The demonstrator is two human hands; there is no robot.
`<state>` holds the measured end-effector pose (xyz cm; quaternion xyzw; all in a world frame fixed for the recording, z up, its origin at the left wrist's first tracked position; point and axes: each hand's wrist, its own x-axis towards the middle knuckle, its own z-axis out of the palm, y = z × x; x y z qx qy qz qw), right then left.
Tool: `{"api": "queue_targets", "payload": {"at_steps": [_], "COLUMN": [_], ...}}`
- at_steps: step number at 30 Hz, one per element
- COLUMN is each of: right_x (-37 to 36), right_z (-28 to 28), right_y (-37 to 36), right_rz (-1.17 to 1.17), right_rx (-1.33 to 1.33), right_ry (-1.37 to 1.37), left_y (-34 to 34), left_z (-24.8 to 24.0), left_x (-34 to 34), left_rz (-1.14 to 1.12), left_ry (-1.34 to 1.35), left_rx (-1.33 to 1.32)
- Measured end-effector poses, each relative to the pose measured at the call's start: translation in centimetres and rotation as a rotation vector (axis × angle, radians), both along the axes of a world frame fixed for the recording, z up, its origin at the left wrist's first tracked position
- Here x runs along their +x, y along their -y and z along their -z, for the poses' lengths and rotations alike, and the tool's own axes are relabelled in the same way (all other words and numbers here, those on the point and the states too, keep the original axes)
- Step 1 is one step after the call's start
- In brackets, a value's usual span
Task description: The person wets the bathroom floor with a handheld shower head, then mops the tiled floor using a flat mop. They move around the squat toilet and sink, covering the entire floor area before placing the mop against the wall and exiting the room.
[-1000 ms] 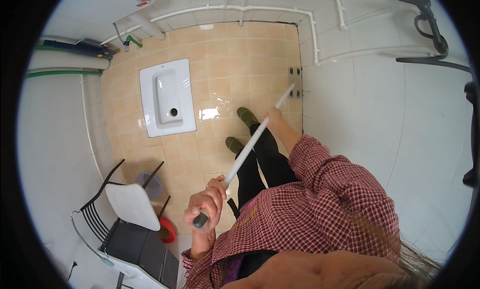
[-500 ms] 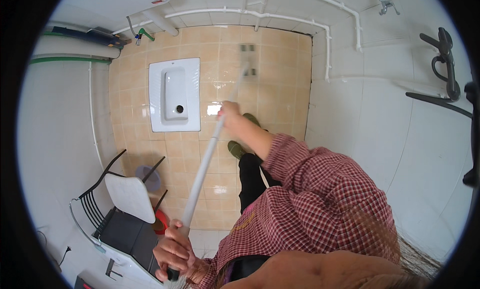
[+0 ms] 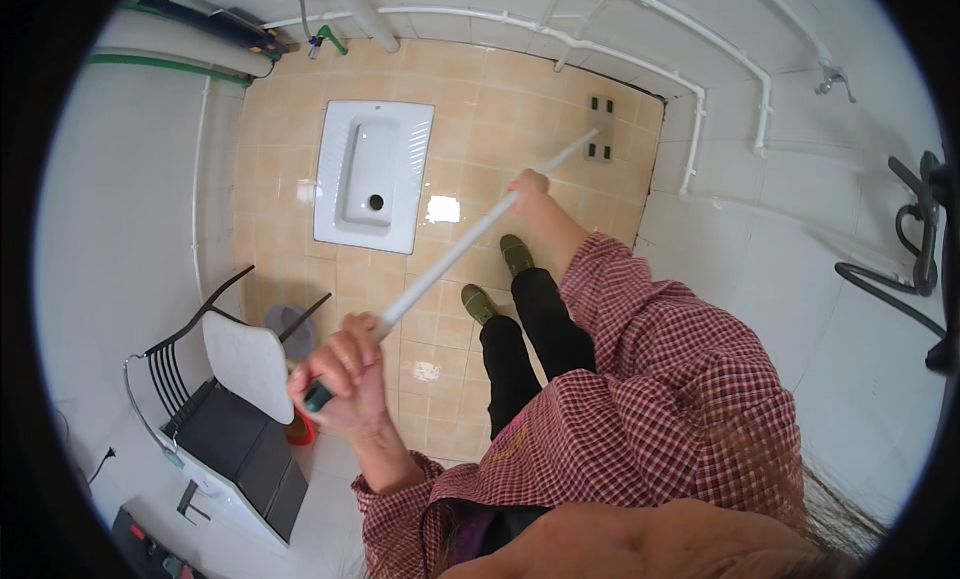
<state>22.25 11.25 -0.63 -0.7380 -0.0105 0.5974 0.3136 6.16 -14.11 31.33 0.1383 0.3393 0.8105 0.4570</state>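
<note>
A long white-handled flat mop (image 3: 452, 257) slants from lower left to upper right. Its pale rectangular head (image 3: 600, 131), with dark patches near both ends, lies on the tiled floor by the right wall. Near the dark grip at the top end of the pole, my left hand (image 3: 345, 374) is wrapped round it. Farther down the pole my right hand (image 3: 530, 187) is closed on it, arm stretched out. To the left of the pole, a white squat toilet (image 3: 374, 177) is set in the floor.
A black-framed chair (image 3: 245, 364) stands at left by a dark drawer cabinet (image 3: 235, 454), with a pale basin (image 3: 290, 329) behind. White pipes (image 3: 460, 14) run along the far wall. Black bars (image 3: 915, 229) fix to the right wall. My green shoes (image 3: 515, 257) stand on beige tiles (image 3: 430, 379).
The mop head has swept right, toward the right wall. My right hand has moved right with the pole, and my left hand has moved up and forward. The view has shifted slightly.
</note>
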Motion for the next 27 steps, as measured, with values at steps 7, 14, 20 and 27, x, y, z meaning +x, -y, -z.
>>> {"api": "queue_targets", "payload": {"at_steps": [7, 14, 20, 27], "right_x": [-9.6, -16.2, -21.6, -16.1], "right_z": [-4.3, -8.5, -10.4, -10.3], "right_y": [4.2, 5.8, 11.0, 14.9], "right_rz": [-0.168, -0.35, -0.645, -0.709], "right_rx": [-0.1, -0.123, -0.23, -0.263], "right_ry": [-0.062, -0.11, -0.25, -0.509], "left_y": [4.6, 7.1, 9.6, 12.3], "left_z": [-3.5, -6.4, -9.7, -12.8], "left_x": [-2.5, -2.5, 0.9, 4.3], "left_rz": [-0.277, -0.453, -0.52, -0.477], "left_ry": [0.113, 0.073, -0.019, -0.369], "left_rx": [-0.035, -0.039, -0.004, -0.187]}}
